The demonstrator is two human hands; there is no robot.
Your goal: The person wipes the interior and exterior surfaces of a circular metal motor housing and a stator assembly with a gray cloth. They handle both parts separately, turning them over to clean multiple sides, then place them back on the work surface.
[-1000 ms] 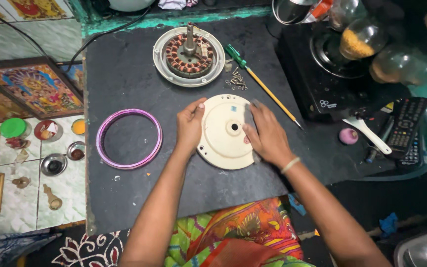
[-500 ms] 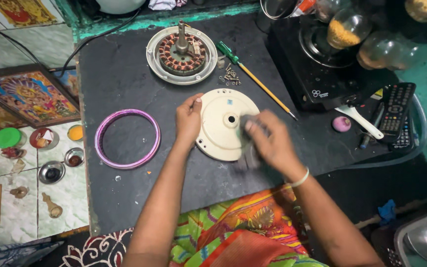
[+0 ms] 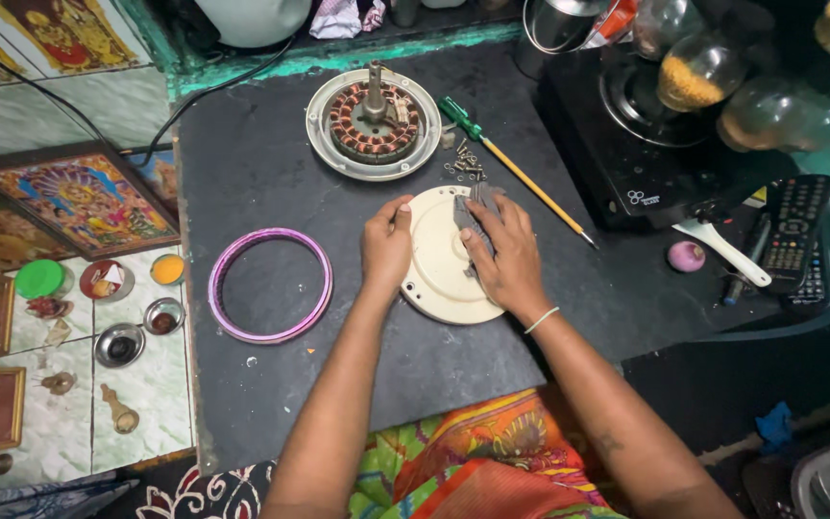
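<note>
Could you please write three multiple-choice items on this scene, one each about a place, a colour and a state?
1. Where does the ring lie from the cover?
A. To its left
B. On top of it
C. Behind it

2. What colour is the screwdriver handle?
A. Red
B. Green
C. Black

3. What is the right hand doing?
A. Hanging free
B. Gripping the screwdriver
C. Pressing a grey cloth on the cover

Answers: 1 A, the ring lies apart by the left hand; 2 B, its handle near the motor is green; 3 C, cloth shows under the fingers.
</note>
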